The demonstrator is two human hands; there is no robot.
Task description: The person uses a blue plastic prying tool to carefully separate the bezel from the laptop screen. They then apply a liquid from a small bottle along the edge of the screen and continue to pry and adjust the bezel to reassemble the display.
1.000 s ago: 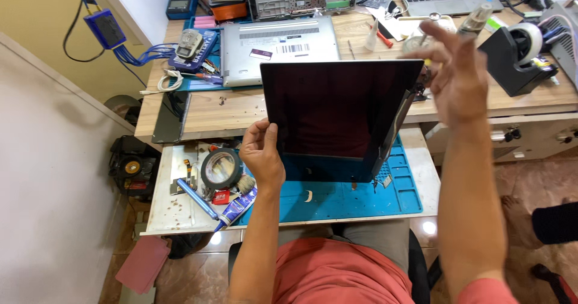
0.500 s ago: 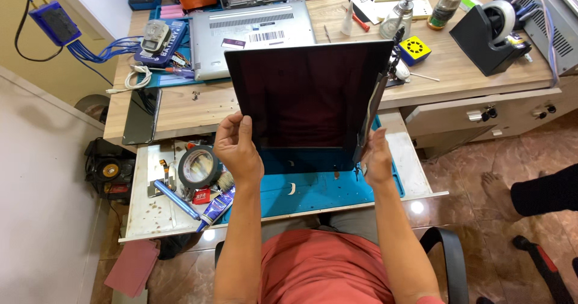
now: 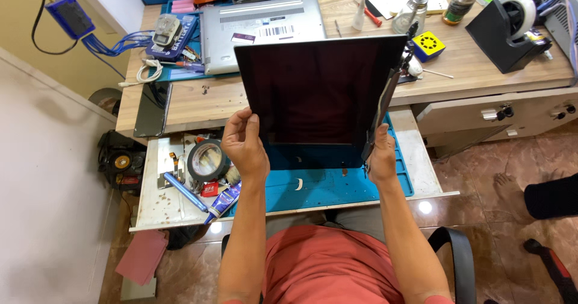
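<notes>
I hold a dark laptop screen panel [image 3: 316,87] upright above a blue work mat [image 3: 337,183]. My left hand [image 3: 244,144] grips the panel's lower left edge. My right hand [image 3: 382,159] grips its lower right corner, where the thin side frame and a hinge [image 3: 385,102] run up the right edge. The panel's glass is black and unlit. It hides most of the mat and part of the wooden desk behind it.
A silver laptop base [image 3: 262,24] lies upside down on the wooden desk [image 3: 469,69]. A tape roll [image 3: 208,161], tubes and small tools sit on the white pull-out shelf [image 3: 153,210]. A black tape dispenser [image 3: 509,30], bottles, a yellow box [image 3: 428,45] stand at right. Another person's foot [image 3: 512,183] is at right.
My right hand came down from the air at right and took the panel's lower right corner. The panel now stands steadier, held by both hands.
</notes>
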